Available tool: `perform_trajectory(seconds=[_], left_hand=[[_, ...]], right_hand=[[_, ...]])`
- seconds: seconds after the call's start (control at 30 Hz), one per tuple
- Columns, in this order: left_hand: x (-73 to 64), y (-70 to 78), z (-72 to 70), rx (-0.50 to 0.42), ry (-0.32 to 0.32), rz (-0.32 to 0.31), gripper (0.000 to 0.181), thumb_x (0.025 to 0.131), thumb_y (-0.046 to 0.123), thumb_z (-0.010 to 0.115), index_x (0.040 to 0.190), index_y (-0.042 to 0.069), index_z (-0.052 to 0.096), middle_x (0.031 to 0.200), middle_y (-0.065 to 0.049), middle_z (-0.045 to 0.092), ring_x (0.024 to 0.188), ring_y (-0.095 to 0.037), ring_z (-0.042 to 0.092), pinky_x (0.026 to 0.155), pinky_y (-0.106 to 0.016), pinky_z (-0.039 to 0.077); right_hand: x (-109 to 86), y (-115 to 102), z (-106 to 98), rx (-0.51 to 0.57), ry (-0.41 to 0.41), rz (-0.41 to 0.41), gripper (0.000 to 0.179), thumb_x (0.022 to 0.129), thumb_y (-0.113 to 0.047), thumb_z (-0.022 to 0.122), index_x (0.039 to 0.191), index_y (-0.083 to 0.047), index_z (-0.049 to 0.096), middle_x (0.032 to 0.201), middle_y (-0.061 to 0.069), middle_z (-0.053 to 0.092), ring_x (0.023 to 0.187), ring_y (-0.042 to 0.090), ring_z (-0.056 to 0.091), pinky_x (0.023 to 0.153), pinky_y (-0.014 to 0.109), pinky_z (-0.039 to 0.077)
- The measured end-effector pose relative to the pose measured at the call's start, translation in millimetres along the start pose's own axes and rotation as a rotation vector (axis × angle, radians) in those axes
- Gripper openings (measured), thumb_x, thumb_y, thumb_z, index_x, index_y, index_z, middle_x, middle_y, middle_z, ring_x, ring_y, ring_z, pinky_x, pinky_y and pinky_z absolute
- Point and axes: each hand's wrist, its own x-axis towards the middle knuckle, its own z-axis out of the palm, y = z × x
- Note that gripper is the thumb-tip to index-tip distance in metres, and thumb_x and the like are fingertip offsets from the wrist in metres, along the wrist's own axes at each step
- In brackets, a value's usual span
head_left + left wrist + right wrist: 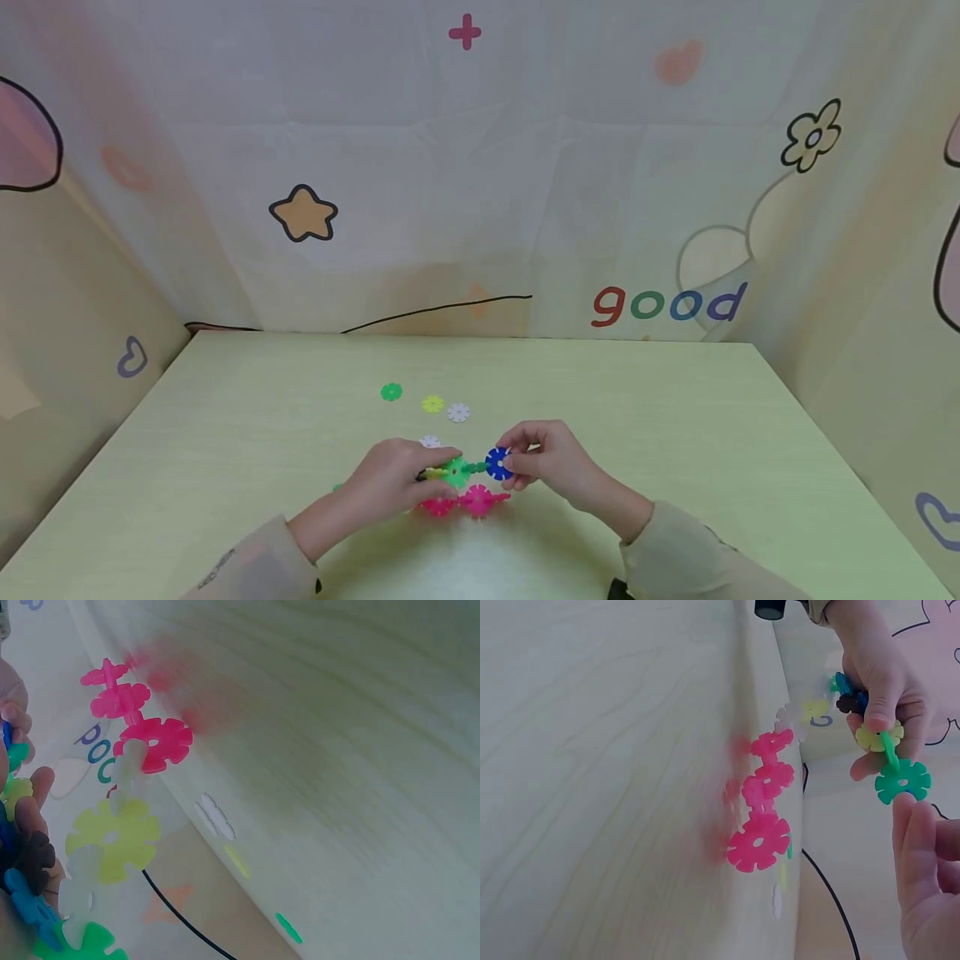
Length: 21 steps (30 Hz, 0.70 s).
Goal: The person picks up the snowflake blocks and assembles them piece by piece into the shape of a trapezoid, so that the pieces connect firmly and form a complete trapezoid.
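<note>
In the head view my left hand [386,477] grips a chain of slotted plastic snowflake discs, with a green disc [457,472] between thumb and fingers. A darker green disc [904,782] juts from that chain toward my right hand [558,461]. Pinched in the right fingertips is a blue disc [497,463], its edge against the green one; whether it is slotted in, I cannot tell. Pink linked discs [478,500] hang below the hands. The left wrist view shows them joined through whitish pieces to a yellow disc [114,838] and another green disc [84,943].
Loose discs lie on the table [637,417] beyond the hands: green [391,392], yellow [432,404] and white [458,412]. Another white disc [430,442] lies just behind the left hand. A printed cloth [450,167] stands around the table's back and sides.
</note>
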Motion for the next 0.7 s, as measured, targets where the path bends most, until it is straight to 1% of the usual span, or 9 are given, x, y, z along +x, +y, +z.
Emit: perform_trajectory(seconds=[0.13,0.23,0.37,0.47,0.57,0.63,0.7], left_hand=[[0.7,0.2,1.0,0.036,0.014,0.011,0.041,0.076,0.036,0.065,0.111,0.015,0.063,0.051,0.014,0.046,0.048,0.001,0.037,0.05,-0.014,0.033],[1.8,1.2,0.9,0.052,0.015,0.018,0.04,0.077,0.036,0.065,0.111,0.015,0.063,0.052,0.013,0.047,0.049,0.001,0.037,0.05,-0.014,0.033],[2.6,1.6,1.7,0.061,0.026,0.03,0.04,0.076,0.036,0.065,0.11,0.015,0.063,0.054,0.011,0.05,0.05,0.001,0.038,0.051,-0.014,0.033],[3.4,1.0,2.9,0.062,0.025,0.029,0.04,0.076,0.037,0.066,0.11,0.016,0.063,0.062,0.01,0.059,0.053,0.003,0.043,0.053,-0.013,0.035],[5.0,1.8,2.2,0.062,-0.002,-0.01,0.042,0.075,0.041,0.066,0.11,0.018,0.062,0.074,0.007,0.066,0.058,0.002,0.049,0.055,-0.014,0.038],[6.0,2.9,1.6,0.074,-0.016,-0.034,0.045,0.075,0.043,0.065,0.113,0.02,0.061,0.083,0.006,0.068,0.066,-0.001,0.055,0.058,-0.015,0.041],[6.3,4.8,1.1,0.088,-0.023,-0.047,0.049,0.075,0.045,0.065,0.117,0.021,0.058,0.094,0.004,0.068,0.077,-0.006,0.06,0.065,-0.019,0.046]], right_hand=[[1.8,1.0,1.9,0.013,0.023,0.02,0.021,0.081,0.002,0.059,0.1,0.01,0.056,0.073,0.007,0.058,0.058,0.012,0.063,0.06,0.03,0.053],[3.0,2.0,2.9,0.023,0.039,0.034,0.021,0.081,0.003,0.058,0.1,0.011,0.056,0.074,0.007,0.059,0.058,0.013,0.063,0.06,0.029,0.053],[3.0,3.0,2.8,0.036,0.04,0.026,0.022,0.081,0.004,0.057,0.101,0.012,0.055,0.077,0.009,0.06,0.057,0.012,0.063,0.059,0.028,0.053],[2.5,3.8,1.9,0.044,0.031,0.026,0.023,0.082,0.003,0.057,0.102,0.012,0.055,0.078,0.009,0.06,0.056,0.012,0.063,0.058,0.028,0.053],[2.9,4.4,1.1,0.05,0.029,0.049,0.024,0.082,0.001,0.057,0.103,0.012,0.055,0.079,0.009,0.061,0.056,0.011,0.062,0.059,0.027,0.053],[3.6,4.9,1.1,0.054,0.032,0.066,0.025,0.082,0.0,0.058,0.104,0.011,0.055,0.08,0.008,0.062,0.055,0.011,0.061,0.059,0.027,0.053],[4.3,4.6,1.7,0.054,0.039,0.078,0.025,0.082,-0.002,0.059,0.104,0.01,0.055,0.082,0.008,0.062,0.056,0.011,0.06,0.06,0.027,0.053]])
